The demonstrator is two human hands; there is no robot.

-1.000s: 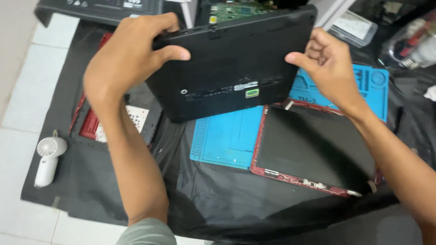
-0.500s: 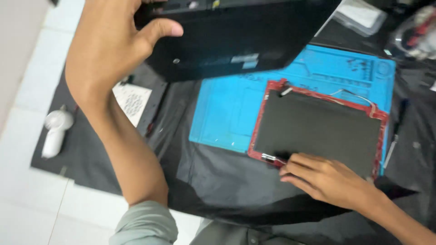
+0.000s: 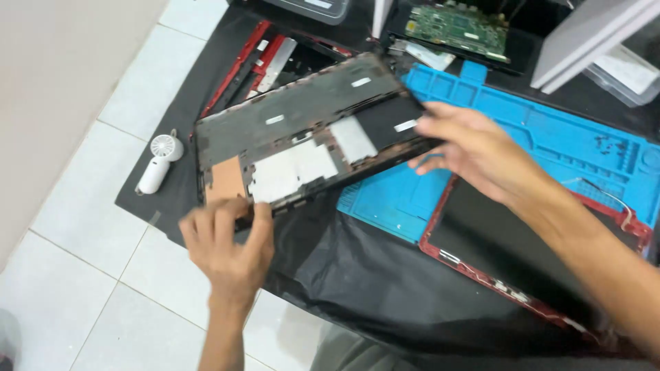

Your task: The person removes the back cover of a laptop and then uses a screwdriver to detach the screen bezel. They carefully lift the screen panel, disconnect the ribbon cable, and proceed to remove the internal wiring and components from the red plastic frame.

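The laptop shell (image 3: 302,148) lies in the upper middle of the frame with its inner side up, showing grey metal plates and a copper-coloured patch. It rests partly on the black cloth (image 3: 357,275) and partly over the edge of the blue mat (image 3: 550,137). The left hand (image 3: 230,244), in the lower left, grips the near left corner of the shell, fingers curled over its edge. The right hand (image 3: 474,148), at the centre right, has its fingers spread and bent against the right end of the shell; it touches this end, but I cannot tell if it really clasps it. In my judgement the step in hand is the placing and steadying of the turned shell, so that the inside is reachable. The next move seems to need the shell flat and stable, because one end sits higher on the mat. Below the right arm lies a red screen frame (image 3: 481,275). A green circuit board (image 3: 457,27) is at the top, and a small white fan (image 3: 159,161) lies at the left.
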